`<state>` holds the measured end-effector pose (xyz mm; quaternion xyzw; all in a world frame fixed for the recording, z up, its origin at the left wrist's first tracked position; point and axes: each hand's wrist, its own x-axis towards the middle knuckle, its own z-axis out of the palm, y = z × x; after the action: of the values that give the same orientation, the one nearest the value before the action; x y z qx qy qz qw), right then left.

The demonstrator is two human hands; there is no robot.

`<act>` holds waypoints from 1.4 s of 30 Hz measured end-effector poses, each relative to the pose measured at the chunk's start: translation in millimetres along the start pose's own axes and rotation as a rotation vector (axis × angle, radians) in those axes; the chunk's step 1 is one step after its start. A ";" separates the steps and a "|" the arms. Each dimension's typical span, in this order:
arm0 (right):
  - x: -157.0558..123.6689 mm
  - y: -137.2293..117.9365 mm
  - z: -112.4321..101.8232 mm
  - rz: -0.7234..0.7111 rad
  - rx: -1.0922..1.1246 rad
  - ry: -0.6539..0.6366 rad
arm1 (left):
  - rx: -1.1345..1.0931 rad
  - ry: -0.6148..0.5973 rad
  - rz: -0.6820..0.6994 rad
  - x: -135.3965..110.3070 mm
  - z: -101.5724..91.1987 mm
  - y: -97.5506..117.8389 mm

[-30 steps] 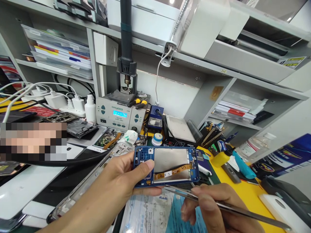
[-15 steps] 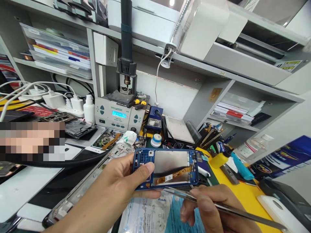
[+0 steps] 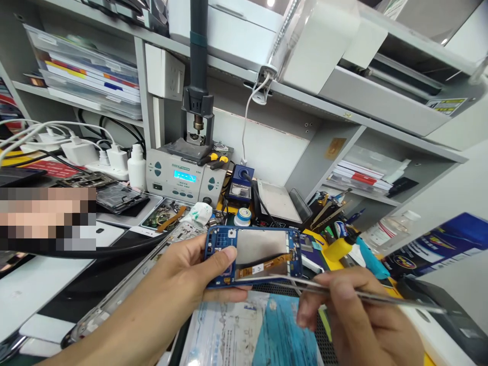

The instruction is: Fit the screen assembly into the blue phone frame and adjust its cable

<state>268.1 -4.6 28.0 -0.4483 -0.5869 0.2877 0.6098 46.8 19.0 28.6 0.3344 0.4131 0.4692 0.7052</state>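
My left hand (image 3: pixel 198 269) grips the left end of a blue phone frame (image 3: pixel 295 269), thumb on its face and fingers beneath. Across the bare metal bay of the frame lies an orange flex cable (image 3: pixel 272 263), slanting up to the right. A pair of metal tweezers (image 3: pixel 310 285) is pinched in my right hand (image 3: pixel 354 305), right of the frame. Their tips reach the frame's lower edge by the cable; whether they touch it I cannot tell. Below the frame is a white and blue printed sheet (image 3: pixel 232 325).
A grey soldering station (image 3: pixel 183 178) stands behind, beside a small blue-lidded jar (image 3: pixel 242 217). Phone parts and a long pale phone frame (image 3: pixel 125 290) cover the left side. A yellow bottle (image 3: pixel 339 246) and a tool holder (image 3: pixel 324 208) are on the right. A black cable (image 3: pixel 125 255) crosses at left.
My right hand has risen slightly and shifted right, with the tweezers tilted flatter and their tips higher on the phone frame. The view has shifted a little; my left hand keeps its grip.
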 end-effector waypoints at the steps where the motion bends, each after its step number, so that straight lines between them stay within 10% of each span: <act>1: 6.7 1.4 -7.3 0.002 0.048 -0.069 | 0.003 0.023 -0.009 0.7 -0.8 0.4; 21: 28.1 4.9 -20.9 0.022 0.208 -0.077 | -0.040 0.078 0.018 6.0 -1.7 10.5; 26: 45.8 11.9 -50.3 0.094 0.028 -0.028 | -0.066 0.105 0.042 8.8 -2.3 13.3; 31: 59.2 21.4 -78.9 0.285 -0.388 -0.246 | -0.067 0.101 0.026 4.9 -1.0 14.8; 37: 56.6 38.0 -76.7 0.371 -0.725 -0.527 | -0.043 0.090 0.056 1.0 3.4 15.5; 42: 60.2 32.7 -71.5 0.309 -0.659 -0.469 | -0.066 0.103 0.046 -0.8 5.3 17.3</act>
<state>352.2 47.4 33.1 -0.6242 -0.6961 0.2667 0.2340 44.7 23.6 46.0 0.2957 0.4253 0.5152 0.6829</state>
